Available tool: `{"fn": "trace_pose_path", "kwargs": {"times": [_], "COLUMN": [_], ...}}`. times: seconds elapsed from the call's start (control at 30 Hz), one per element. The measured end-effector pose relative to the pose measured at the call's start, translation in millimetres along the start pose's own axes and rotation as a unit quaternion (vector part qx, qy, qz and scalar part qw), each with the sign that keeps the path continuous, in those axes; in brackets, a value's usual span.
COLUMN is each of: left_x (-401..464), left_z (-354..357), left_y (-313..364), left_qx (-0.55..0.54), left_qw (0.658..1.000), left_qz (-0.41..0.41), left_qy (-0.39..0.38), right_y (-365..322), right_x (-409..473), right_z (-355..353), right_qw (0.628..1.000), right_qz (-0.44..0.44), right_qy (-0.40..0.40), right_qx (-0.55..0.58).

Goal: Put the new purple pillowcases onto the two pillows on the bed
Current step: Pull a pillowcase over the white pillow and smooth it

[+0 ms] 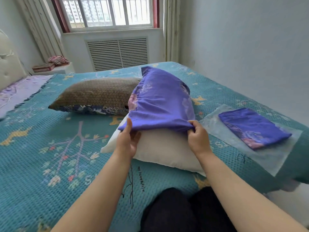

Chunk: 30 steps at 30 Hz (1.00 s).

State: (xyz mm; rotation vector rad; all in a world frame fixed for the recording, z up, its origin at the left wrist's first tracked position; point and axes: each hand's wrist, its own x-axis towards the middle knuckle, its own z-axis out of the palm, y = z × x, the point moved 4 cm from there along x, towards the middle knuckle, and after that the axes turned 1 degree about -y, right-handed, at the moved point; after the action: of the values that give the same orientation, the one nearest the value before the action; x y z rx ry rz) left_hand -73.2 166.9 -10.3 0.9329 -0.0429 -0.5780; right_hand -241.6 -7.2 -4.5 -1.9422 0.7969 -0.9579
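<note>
White pillow's (160, 148) far half hidden inside purple pillowcase (160, 104), headboard (8, 64) cut off at left edge

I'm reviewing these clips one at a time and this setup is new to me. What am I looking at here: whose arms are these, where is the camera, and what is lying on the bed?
There is no robot. A person wears a camera on the head, so you look down their bare arms at a bed with a teal bedspread. The left hand and right hand each grip the open edge of a purple pillowcase, which covers about the far half of a white pillow. Behind it lies a second pillow in a brown patterned cover. To the right, another purple pillowcase, folded, rests on a clear plastic bag.
</note>
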Motion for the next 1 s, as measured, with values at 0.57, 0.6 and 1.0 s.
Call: {"fn": "trace_pose_path", "kwargs": {"times": [0.57,0.6,1.0], "left_x": [-4,-3,-21], "left_z": [-66,-69,-56], "left_y": [50,48,50], "left_qx": [0.132,0.150,0.193], "left_qw": [0.985,0.983,0.972], "left_qz": [-0.108,-0.107,0.115], "left_qy": [-0.002,0.005,0.074], "right_y": [25,25,105], "right_x": [-2,-1,-66], "right_z": [-1,-1,-38], "right_qw": [0.731,0.739,0.805], "right_qz": [0.371,0.365,0.451], "right_qy": [-0.030,-0.033,0.190], "right_qx": [0.571,0.566,0.336]}}
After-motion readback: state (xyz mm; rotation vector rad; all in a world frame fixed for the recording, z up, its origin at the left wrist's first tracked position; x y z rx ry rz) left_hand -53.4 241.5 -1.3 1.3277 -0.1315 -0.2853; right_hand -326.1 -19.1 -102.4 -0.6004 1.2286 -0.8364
